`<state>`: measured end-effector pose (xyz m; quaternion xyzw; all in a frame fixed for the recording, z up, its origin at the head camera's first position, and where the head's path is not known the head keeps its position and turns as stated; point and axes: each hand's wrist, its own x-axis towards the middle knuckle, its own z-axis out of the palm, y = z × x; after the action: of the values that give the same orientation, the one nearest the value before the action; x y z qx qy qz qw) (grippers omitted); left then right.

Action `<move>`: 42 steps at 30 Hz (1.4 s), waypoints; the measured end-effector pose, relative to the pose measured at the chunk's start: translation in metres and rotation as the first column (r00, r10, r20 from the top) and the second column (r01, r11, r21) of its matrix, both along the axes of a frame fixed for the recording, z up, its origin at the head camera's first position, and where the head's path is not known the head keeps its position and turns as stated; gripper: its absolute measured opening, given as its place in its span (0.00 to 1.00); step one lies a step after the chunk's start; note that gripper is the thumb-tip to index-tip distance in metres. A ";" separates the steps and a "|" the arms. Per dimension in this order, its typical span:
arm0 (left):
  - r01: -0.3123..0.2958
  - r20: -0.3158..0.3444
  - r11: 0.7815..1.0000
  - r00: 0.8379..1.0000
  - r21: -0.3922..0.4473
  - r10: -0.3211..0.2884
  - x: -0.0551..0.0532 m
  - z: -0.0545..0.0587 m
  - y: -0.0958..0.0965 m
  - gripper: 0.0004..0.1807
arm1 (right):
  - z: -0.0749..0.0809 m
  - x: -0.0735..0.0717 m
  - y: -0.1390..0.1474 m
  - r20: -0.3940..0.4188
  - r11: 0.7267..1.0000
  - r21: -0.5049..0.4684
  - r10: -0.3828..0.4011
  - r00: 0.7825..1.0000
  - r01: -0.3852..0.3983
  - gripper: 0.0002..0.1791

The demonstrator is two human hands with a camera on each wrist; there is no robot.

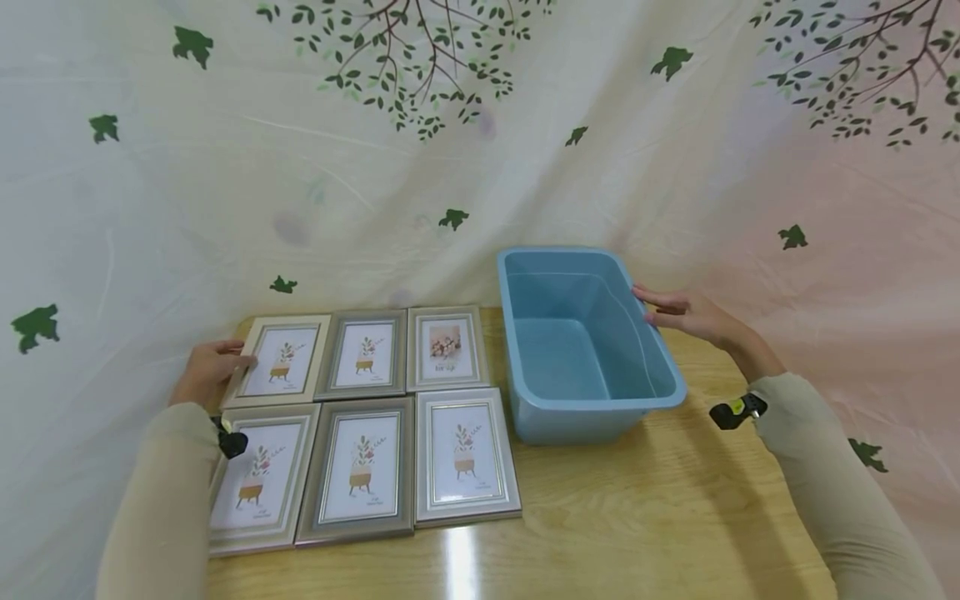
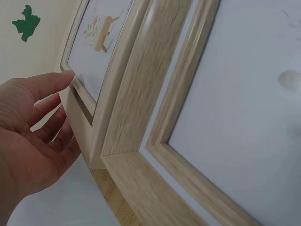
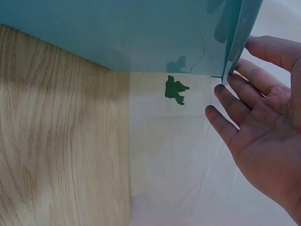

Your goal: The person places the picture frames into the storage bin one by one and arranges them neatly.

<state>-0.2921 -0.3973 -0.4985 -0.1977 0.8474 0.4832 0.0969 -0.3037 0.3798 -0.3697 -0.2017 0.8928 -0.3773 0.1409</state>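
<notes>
In the head view my left hand (image 1: 210, 371) is at the outer edge of a cream picture frame (image 1: 243, 387), the far left one of several laid out in two rows. The left wrist view shows the thumb of that hand (image 2: 35, 127) on the front edge of the picture frame (image 2: 108, 89), its other fingers curled against the side. My right hand (image 1: 693, 317) touches the right rim of a blue plastic tub (image 1: 588, 406). Seen from the right wrist, the fingers of this hand (image 3: 268, 113) are fairly straight, with thumb and fingertips at the rim.
Beside the cream frame lie a grey-brown frame (image 1: 397, 387) and one with a flower photo (image 1: 446, 342). The near row has a silver frame (image 1: 506, 450) at its right end. All lie on a wooden table (image 1: 622, 517), with a leaf-patterned curtain (image 1: 360, 225) behind.
</notes>
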 end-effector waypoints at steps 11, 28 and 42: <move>-0.076 0.000 0.997 0.997 -0.016 0.076 -0.004 -0.005 0.005 0.39 | -0.001 0.000 0.002 0.013 1.000 0.006 -0.016 1.000 0.016 0.34; -0.114 -0.033 0.993 0.993 -0.038 0.113 -0.002 0.001 0.013 0.37 | 0.001 -0.001 0.003 0.020 0.999 0.032 -0.021 1.000 0.020 0.34; 0.033 -0.015 0.999 0.999 -0.040 -0.033 -0.010 0.020 -0.005 0.42 | -0.002 -0.002 0.003 0.003 0.999 0.036 -0.023 1.000 0.023 0.34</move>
<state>-0.3020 -0.4022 -0.4781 -0.1818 0.8607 0.4661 0.0942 -0.3059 0.3833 -0.3716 -0.1884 0.9015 -0.3630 0.1417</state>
